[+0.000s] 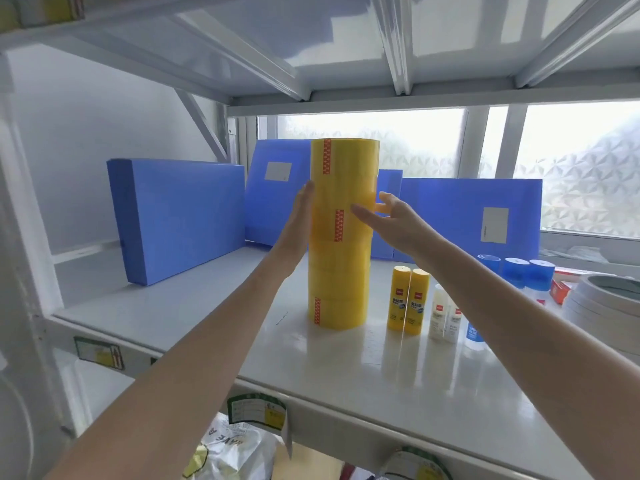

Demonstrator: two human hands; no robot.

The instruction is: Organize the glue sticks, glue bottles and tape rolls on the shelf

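Note:
A tall stack of yellow tape rolls [341,244] stands upright in the middle of the white shelf [214,306]. My left hand [300,216] lies flat against the stack's left side, fingers straight. My right hand [391,218] touches its right side with straight fingers and the thumb spread. Two yellow glue sticks [408,301] stand right of the stack. Small white glue bottles [445,315] stand beside them, and blue-capped glue bottles [523,273] sit further right behind my right forearm.
Blue file boxes [180,216] lean along the back of the shelf before a frosted window. A pile of white tape rolls [602,303] and a red box [559,291] sit at the far right. Bags lie on the shelf below.

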